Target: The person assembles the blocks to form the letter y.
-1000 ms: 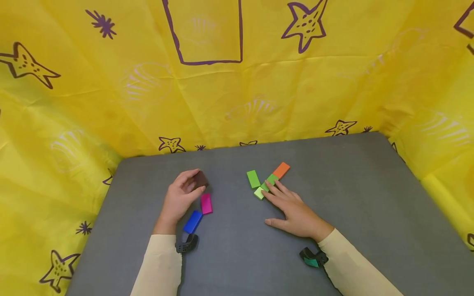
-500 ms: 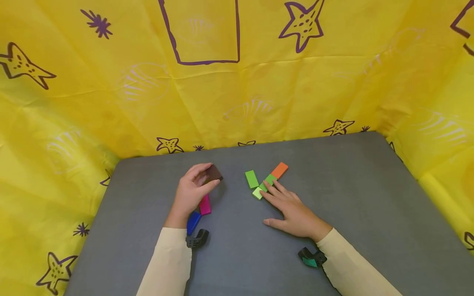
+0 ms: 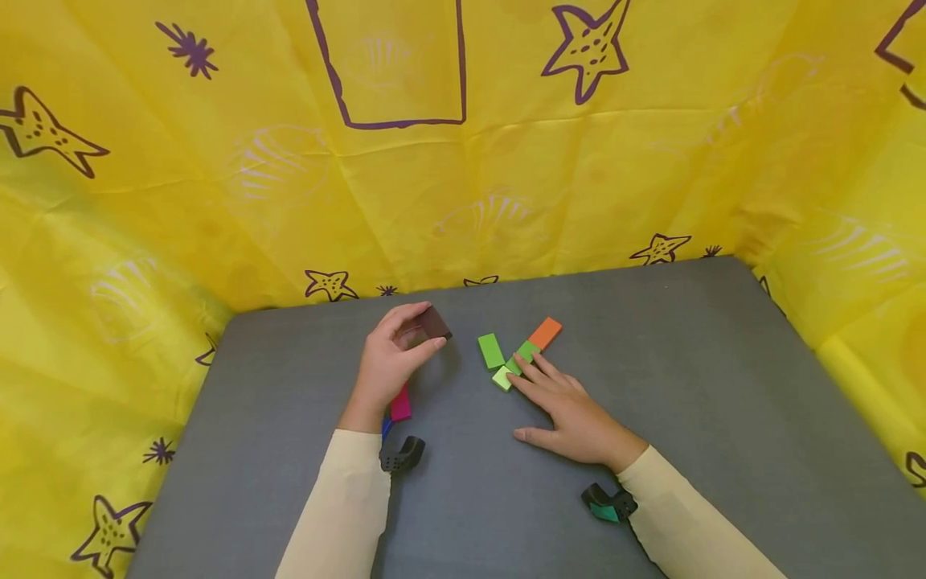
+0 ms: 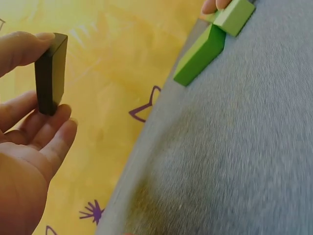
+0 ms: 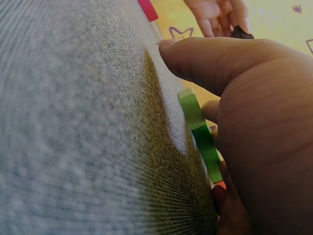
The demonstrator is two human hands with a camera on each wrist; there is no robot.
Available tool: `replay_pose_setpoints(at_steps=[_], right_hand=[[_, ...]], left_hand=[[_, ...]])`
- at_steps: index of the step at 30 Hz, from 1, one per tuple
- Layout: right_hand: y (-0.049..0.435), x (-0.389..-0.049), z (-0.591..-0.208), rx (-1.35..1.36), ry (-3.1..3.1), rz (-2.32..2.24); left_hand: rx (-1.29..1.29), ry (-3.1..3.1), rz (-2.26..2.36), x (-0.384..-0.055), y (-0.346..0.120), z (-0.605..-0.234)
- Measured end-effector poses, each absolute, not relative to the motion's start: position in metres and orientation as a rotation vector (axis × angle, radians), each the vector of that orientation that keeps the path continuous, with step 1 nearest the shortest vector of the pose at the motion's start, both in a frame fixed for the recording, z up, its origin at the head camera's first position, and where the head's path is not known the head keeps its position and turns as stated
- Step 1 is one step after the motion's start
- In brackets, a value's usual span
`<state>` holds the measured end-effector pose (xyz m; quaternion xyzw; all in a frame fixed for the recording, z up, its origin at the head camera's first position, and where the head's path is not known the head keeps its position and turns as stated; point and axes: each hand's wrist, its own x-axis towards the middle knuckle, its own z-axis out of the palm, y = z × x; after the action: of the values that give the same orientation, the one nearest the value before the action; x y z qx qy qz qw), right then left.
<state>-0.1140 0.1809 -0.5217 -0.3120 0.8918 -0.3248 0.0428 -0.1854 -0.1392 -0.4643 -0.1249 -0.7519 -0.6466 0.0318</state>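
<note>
My left hand pinches a dark brown block between thumb and fingers, held above the table; the left wrist view shows the same brown block upright in the grip. With fingers spread, my right hand rests its fingertips on a green block and a small light green block, which touch end to end. An orange block adjoins the green one's far end. Another bright green block lies just left of them, between the two hands.
Under the left wrist lie a pink block and a mostly hidden blue block. The grey table ends at a yellow patterned cloth behind and at both sides. Each wrist wears a black strap.
My left hand has carried the brown block up and to the right, towards the green blocks, and its forearm now covers most of the blue block. The right hand stays in place.
</note>
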Motion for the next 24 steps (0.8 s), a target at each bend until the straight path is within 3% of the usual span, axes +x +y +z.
replay_pose_setpoints(at_steps=[24], right_hand=[[0.183, -0.116, -0.524, -0.926, 2.724, -0.967]], left_hand=[[-0.257, -2.413, -2.026, -0.222, -0.095, -0.502]])
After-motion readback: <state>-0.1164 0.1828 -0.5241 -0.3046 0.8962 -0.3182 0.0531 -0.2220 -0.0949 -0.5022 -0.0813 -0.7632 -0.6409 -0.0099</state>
